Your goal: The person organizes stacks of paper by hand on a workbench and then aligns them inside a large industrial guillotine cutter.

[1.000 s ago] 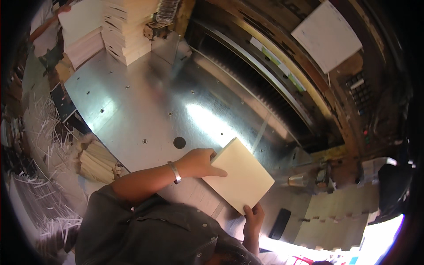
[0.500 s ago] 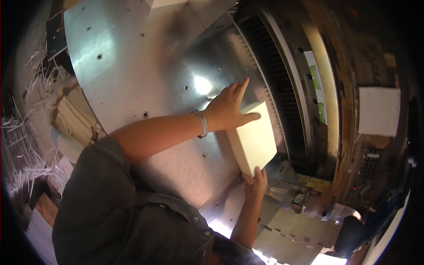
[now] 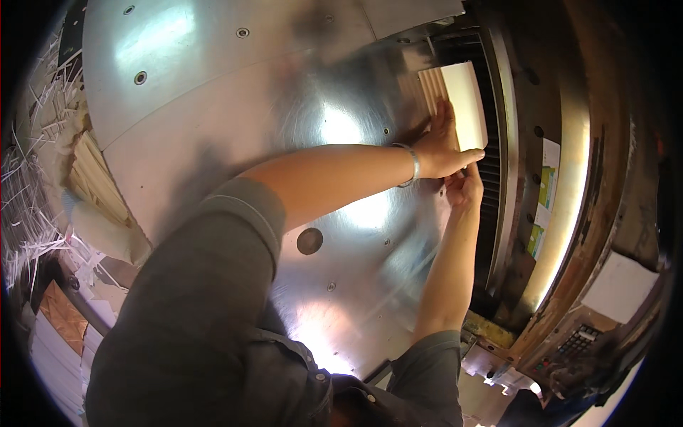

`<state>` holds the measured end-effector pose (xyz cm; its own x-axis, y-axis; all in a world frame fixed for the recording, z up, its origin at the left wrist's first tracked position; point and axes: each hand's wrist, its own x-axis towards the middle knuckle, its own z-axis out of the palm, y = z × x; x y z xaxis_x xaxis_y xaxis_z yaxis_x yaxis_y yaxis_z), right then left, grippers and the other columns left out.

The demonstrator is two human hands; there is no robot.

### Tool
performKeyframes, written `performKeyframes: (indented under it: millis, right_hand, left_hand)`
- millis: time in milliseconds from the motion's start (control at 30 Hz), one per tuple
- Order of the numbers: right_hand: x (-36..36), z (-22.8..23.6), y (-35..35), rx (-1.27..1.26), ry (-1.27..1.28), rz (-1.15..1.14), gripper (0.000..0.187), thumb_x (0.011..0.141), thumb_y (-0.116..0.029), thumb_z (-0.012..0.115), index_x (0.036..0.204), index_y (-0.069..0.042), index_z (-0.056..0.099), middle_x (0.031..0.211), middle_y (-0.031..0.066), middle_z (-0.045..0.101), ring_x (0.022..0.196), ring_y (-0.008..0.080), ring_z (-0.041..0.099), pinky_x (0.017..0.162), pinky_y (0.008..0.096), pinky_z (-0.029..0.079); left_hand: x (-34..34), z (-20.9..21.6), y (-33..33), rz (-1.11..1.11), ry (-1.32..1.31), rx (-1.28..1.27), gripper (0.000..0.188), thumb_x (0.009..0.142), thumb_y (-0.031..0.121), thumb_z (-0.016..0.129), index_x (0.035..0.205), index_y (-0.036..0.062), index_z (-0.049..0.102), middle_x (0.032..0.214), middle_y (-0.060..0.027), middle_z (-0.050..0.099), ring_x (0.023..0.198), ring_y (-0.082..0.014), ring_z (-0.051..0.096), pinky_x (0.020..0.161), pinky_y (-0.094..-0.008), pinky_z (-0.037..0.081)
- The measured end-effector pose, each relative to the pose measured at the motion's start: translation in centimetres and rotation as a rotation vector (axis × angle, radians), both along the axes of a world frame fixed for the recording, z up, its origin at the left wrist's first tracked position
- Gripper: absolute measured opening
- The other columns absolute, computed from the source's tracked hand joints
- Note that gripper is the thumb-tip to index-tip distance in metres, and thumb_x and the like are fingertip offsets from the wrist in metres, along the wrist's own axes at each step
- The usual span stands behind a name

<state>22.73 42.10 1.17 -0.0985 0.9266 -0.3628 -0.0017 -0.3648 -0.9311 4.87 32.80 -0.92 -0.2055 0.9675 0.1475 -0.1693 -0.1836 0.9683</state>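
A thick block of cream-white paper sheets (image 3: 468, 107) lies on the shiny metal table (image 3: 313, 92), close to a dark slotted machine opening. My left hand (image 3: 442, 148) rests along the block's left side, fingers stretched out and thumb spread across its near end. A metal bracelet circles that wrist. Just below it, my right hand (image 3: 464, 189) is at the near end of the block with bent fingers, partly covered by the left thumb. The contact of the right fingertips with the paper is partly hidden.
The dark slotted opening (image 3: 491, 213) and a long metal bar run along the right. Beyond stand a lit strip (image 3: 573, 206), a keypad (image 3: 580, 340) and a white sheet (image 3: 619, 287). Shredded paper strips (image 3: 28, 192) heap at the left, beside the table edge.
Both hands have moved the paper block away from me, up along the slotted opening. My right hand has come close to the left, and the block has turned more upright in view.
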Motion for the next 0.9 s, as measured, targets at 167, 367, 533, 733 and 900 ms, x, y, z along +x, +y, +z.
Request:
performKeyframes:
  millis: [167, 367, 533, 733, 900]
  right_hand:
    - [-1.5, 0.0, 5.0, -0.01, -0.038, -0.058, 0.037, 0.103, -0.029, 0.061, 0.129, -0.003, 0.061, 0.112, 0.0157, 0.064, 0.098, 0.0238, 0.067, 0.082, 0.0362, 0.063]
    - [-3.7, 0.6, 6.6, 0.025, -0.096, -0.087, 0.036, 0.105, -0.027, 0.055, 0.128, 0.0, 0.059, 0.12, 0.011, 0.068, 0.106, 0.0219, 0.07, 0.085, 0.0322, 0.063]
    - [-3.3, 0.2, 7.6, -0.008, -0.021, -0.026, 0.034, 0.105, -0.026, 0.053, 0.126, 0.0, 0.059, 0.119, 0.0106, 0.067, 0.105, 0.0232, 0.069, 0.087, 0.0335, 0.063]
    - [-2.2, -0.3, 7.9, 0.078, -0.056, -0.05, 0.043, 0.1, -0.034, 0.066, 0.129, -0.004, 0.059, 0.119, 0.0162, 0.061, 0.101, 0.0252, 0.067, 0.084, 0.0347, 0.065]
    - [-4.9, -1.9, 4.4, 0.309, -0.088, -0.187, 0.063, 0.099, -0.043, 0.067, 0.136, 0.007, 0.053, 0.126, 0.0209, 0.062, 0.112, 0.029, 0.066, 0.09, 0.036, 0.058]
  left_hand:
    - [-0.3, -0.1, 4.7, 0.141, 0.02, 0.039, 0.119, 0.089, 0.052, 0.066, 0.154, -0.0143, -0.009, 0.16, -0.0406, -0.013, 0.154, -0.047, -0.01, 0.127, -0.0445, 0.011]
    - [-1.2, -0.3, 8.1, 0.171, -0.09, 0.031, 0.121, 0.085, 0.051, 0.072, 0.154, -0.0142, -0.002, 0.159, -0.0367, -0.001, 0.152, -0.0503, 0.011, 0.124, -0.0437, 0.026]
    - [-1.4, -0.9, 8.7, 0.189, -0.126, 0.048, 0.122, 0.081, 0.048, 0.077, 0.154, -0.0111, 0.0, 0.158, -0.0329, 0.004, 0.148, -0.05, 0.023, 0.122, -0.0443, 0.031]
    - [-1.8, -0.7, 8.7, 0.122, -0.168, 0.027, 0.119, 0.078, 0.053, 0.076, 0.154, -0.0114, 0.011, 0.158, -0.0324, 0.009, 0.149, -0.0482, 0.022, 0.122, -0.0435, 0.029]
    - [-2.5, -1.7, 9.0, 0.121, -0.116, 0.019, 0.119, 0.081, 0.06, 0.071, 0.156, -0.0102, 0.009, 0.16, -0.032, 0.005, 0.151, -0.0464, 0.018, 0.125, -0.0424, 0.024]
